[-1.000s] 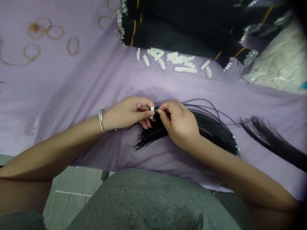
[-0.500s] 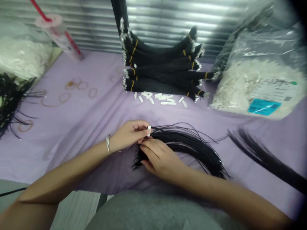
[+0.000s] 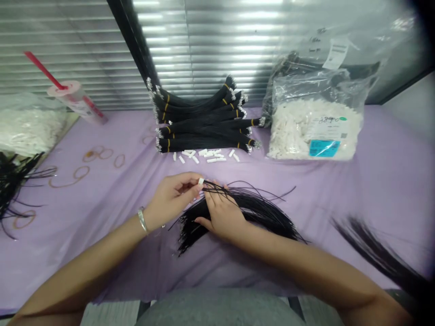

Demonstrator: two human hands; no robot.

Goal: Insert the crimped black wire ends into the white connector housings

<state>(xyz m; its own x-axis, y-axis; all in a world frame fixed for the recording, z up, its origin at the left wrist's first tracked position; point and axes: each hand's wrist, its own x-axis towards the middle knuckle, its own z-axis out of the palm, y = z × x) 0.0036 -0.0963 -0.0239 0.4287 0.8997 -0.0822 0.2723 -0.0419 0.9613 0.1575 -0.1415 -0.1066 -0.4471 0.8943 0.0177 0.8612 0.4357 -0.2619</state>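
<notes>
My left hand (image 3: 175,199), with a silver bracelet at its wrist, pinches a small white connector (image 3: 201,181) between thumb and fingertips. Several thin black wires run from the connector to the right, passing over my right fingers. My right hand (image 3: 224,215) lies on a loose bundle of black wires (image 3: 268,215), its fingers stretched out and its thumb apart. The bundle curves across the cloth in front of me, and its tipped ends (image 3: 183,235) fan out at the left. Wires partly cover the right fingertips.
Banded black wire bundles (image 3: 200,131) are stacked at the back, with loose white connectors (image 3: 214,159) before them. Bags of white parts (image 3: 316,122) stand right and left (image 3: 30,124). A cup with a straw (image 3: 79,102), rubber bands (image 3: 81,173) and more black wires (image 3: 377,249) lie around.
My right hand has opened from its curled hold and stretched its fingers under the connector's wires. My left hand still pinches the connector. The camera view has tilted up and shifted.
</notes>
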